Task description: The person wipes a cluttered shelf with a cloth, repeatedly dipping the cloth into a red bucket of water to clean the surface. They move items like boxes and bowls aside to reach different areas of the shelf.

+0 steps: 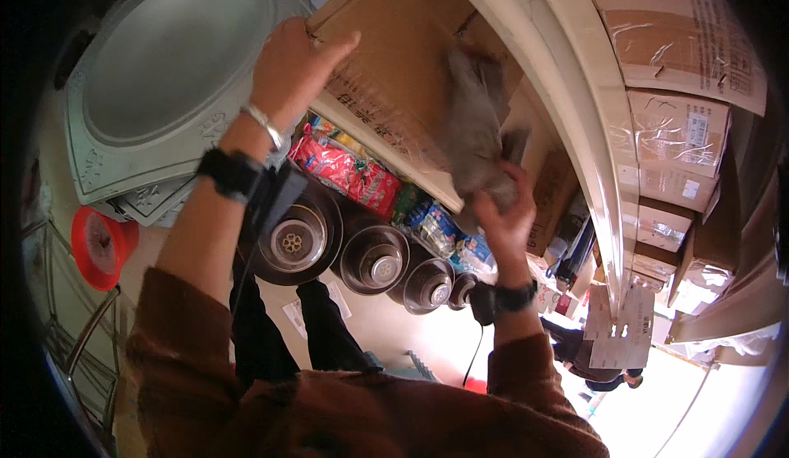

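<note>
My right hand (508, 211) grips a grey-brown cloth (474, 125), blurred, in front of a large cardboard box (388, 45). At the box's left edge is my left hand (296, 67), thumb spread away from the fingers; its fingertips are hard to see, and whether they grip the edge cannot be told. The box bears writing and rests on a pale shelf board (394, 165). Beneath the board lie red plastic packets (351, 171) and blue-and-clear packets (437, 227).
Dark round stacked bowls or pots (293, 239) stand in a row below the shelf. A grey square-rimmed basin (179, 57) and a red plastic container (102, 245) are at left. A pale shelf upright (579, 88) curves past the right hand. Further right are cardboard boxes (675, 131) and another person (598, 359).
</note>
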Tool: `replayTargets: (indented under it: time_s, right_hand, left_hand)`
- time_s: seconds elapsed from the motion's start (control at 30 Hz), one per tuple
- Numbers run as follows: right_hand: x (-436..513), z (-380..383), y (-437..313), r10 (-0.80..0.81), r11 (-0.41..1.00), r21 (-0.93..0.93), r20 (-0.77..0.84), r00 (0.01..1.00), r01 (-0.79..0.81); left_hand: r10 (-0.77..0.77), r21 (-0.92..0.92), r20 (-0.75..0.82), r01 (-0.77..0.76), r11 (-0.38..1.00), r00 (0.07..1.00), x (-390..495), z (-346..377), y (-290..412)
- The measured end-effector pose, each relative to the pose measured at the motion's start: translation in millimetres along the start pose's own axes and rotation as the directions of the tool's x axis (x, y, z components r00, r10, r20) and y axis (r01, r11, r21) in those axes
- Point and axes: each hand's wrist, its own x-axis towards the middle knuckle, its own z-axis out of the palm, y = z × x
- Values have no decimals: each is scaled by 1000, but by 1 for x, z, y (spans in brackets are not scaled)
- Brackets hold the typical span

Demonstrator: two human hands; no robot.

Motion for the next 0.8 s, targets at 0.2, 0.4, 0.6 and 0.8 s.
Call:
replayTargets:
  time_s: [0.2, 0.4, 0.6, 0.8]
  right_hand:
    - [-11, -28, 12, 445, 536, 665, 301, 844, -520]
    - [12, 6, -4, 391, 456, 664, 449, 804, -592]
    - [-34, 2, 51, 422, 344, 809, 320, 848, -477]
    - [-52, -45, 104, 323, -144, 973, 220, 921, -182]
  left_hand:
    - [-15, -41, 280, 27, 999, 960, 85, -10, -13]
    - [-85, -3, 385, 93, 996, 919, 105, 1, -16]
    - [-122, 13, -35, 123, 992, 992, 67, -16, -13]
    - [-243, -481, -196, 123, 868, 950, -32, 31, 1]
